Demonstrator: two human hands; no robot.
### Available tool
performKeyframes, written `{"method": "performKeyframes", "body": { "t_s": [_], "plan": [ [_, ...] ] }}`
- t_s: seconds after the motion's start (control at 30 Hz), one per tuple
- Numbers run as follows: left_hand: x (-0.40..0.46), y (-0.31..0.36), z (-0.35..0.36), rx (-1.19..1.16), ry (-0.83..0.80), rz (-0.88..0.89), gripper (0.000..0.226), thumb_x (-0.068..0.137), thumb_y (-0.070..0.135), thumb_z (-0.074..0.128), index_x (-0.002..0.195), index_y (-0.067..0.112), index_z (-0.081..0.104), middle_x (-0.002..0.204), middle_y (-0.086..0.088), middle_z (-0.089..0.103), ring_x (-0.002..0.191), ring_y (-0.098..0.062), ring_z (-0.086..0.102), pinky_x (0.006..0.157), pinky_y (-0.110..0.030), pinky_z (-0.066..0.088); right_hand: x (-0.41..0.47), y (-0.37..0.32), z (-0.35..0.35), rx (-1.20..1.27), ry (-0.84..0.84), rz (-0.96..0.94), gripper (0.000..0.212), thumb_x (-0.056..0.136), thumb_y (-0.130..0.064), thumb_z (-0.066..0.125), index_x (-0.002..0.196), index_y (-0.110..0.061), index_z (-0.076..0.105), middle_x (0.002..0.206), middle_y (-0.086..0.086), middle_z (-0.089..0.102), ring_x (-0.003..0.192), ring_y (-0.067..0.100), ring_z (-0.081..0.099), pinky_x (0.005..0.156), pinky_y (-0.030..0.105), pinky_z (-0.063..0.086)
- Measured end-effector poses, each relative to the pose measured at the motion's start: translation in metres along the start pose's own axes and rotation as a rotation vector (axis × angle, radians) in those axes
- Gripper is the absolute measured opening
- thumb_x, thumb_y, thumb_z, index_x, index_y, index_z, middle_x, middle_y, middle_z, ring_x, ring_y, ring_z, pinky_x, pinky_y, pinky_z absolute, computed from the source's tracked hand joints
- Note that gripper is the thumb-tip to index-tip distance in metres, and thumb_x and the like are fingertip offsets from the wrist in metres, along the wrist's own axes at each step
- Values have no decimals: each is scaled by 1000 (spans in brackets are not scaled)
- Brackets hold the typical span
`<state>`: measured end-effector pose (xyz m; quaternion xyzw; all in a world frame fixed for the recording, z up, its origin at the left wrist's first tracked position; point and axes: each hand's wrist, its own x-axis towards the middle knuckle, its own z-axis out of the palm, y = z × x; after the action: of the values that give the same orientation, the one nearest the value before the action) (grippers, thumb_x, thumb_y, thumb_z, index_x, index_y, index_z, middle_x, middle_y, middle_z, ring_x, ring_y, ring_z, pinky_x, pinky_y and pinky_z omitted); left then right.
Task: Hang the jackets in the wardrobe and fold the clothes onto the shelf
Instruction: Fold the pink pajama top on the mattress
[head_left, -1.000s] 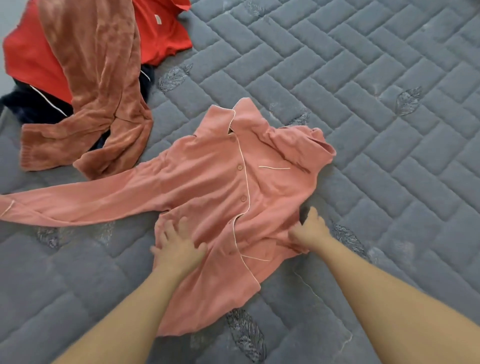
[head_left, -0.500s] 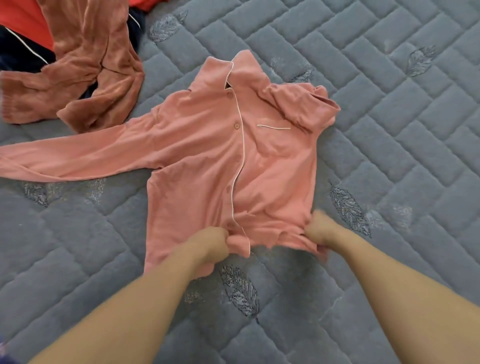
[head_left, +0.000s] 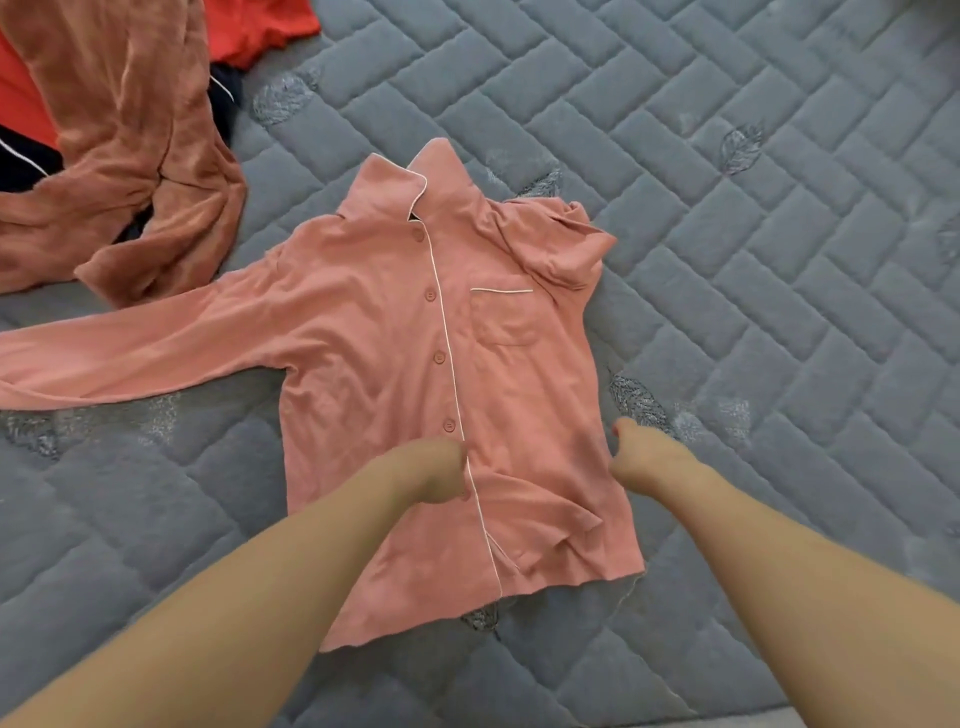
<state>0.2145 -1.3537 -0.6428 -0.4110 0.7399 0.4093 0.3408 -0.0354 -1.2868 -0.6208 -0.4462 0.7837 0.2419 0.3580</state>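
Note:
A pink button-up pyjama shirt (head_left: 374, 332) with white piping lies face up on the grey quilted mattress (head_left: 753, 260). Its left sleeve stretches out flat to the left, and its right sleeve is bunched up at the shoulder (head_left: 561, 244). My left hand (head_left: 434, 473) rests curled on the button placket low on the shirt and pinches the fabric. At the shirt's right side edge, my right hand (head_left: 641, 457) curls its fingers on the cloth. The hem lies spread out toward me.
At the top left lies a pile of other clothes: a brown fleecy garment (head_left: 130, 156), a red one (head_left: 254, 26) and a dark navy one with white piping (head_left: 26, 166). Bare mattress stretches to the right and in front.
The crumpled lower part of the shirt has been pulled toward me and now lies flat. Both hands went from the body down to the hem and are now mid-shirt.

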Motion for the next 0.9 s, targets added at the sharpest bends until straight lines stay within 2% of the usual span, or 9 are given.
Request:
{"method": "performKeyframes", "body": {
  "t_s": [0.07, 0.13, 0.27, 0.37, 0.47, 0.6, 0.7, 0.77, 0.9],
  "plan": [
    [10, -1, -14, -32, 78, -36, 44, 94, 15, 44, 138, 12, 45, 141, -12, 46, 126, -33, 45, 99, -38, 41, 12, -6, -14, 48, 50, -34, 27, 90, -19, 49, 116, -11, 48, 124, 16, 55, 108, 32, 55, 87, 38, 46],
    [19, -3, -28, -91, 167, -62, 51, 92, 14, 39, 143, 15, 39, 147, -10, 34, 133, -33, 35, 107, -43, 36, 25, -12, -32, 52, 91, -59, 36, 87, -18, 49, 123, -13, 46, 128, 16, 49, 113, 35, 51, 86, 39, 46],
    [55, 2, -68, -177, 336, -97, 68, 86, 12, 46, 150, 20, 23, 156, -7, 14, 142, -31, 17, 112, -44, 30, 72, -26, -77, 28, 220, -119, 59, 85, -11, 48, 142, -15, 33, 140, 17, 38, 126, 39, 42, 98, 48, 43],
    [91, 18, -101, -174, 436, -135, 83, 86, 19, 55, 154, 25, 7, 162, -3, -8, 148, -31, -1, 115, -57, 25, 109, -31, -106, 4, 320, -196, 66, 82, -6, 50, 144, -15, 29, 140, 14, 36, 127, 40, 41, 99, 49, 43],
    [139, 34, -146, -175, 556, -149, 99, 85, 27, 63, 155, 31, -6, 162, 1, -19, 150, -31, -11, 114, -65, 20, 147, -27, -131, -34, 399, -258, 73, 85, -4, 49, 150, -19, 21, 147, 7, 28, 126, 36, 40, 95, 49, 44],
    [204, 45, -164, -188, 465, -268, 94, 93, 48, 54, 150, 44, -20, 159, 6, -32, 147, -31, -25, 101, -83, 9, 197, -11, -155, 21, 504, -349, 72, 86, -4, 50, 152, -17, 22, 155, 5, 24, 131, 34, 38, 98, 48, 44],
    [235, 53, -149, -129, 476, -417, 87, 94, 48, 39, 142, 47, -33, 152, 5, -42, 143, -33, -33, 89, -88, -1, 232, 3, -169, -19, 539, -425, 63, 88, -6, 49, 148, -16, 34, 151, 5, 35, 129, 35, 42, 97, 47, 44],
    [246, 54, -149, -140, 473, -454, 101, 88, 44, 49, 135, 50, -40, 145, 6, -48, 141, -34, -36, 86, -88, -3, 257, 3, -178, 11, 547, -475, 55, 93, -14, 50, 147, -17, 38, 150, 5, 39, 131, 33, 42, 102, 47, 41],
    [249, 52, -155, -150, 422, -502, 125, 74, 33, 62, 119, 53, -53, 131, 9, -60, 138, -32, -41, 85, -88, -5, 288, -32, -200, 98, 387, -528, 56, 92, -38, 59, 143, -22, 44, 144, 4, 45, 132, 30, 41, 107, 44, 36]
  ]
}}
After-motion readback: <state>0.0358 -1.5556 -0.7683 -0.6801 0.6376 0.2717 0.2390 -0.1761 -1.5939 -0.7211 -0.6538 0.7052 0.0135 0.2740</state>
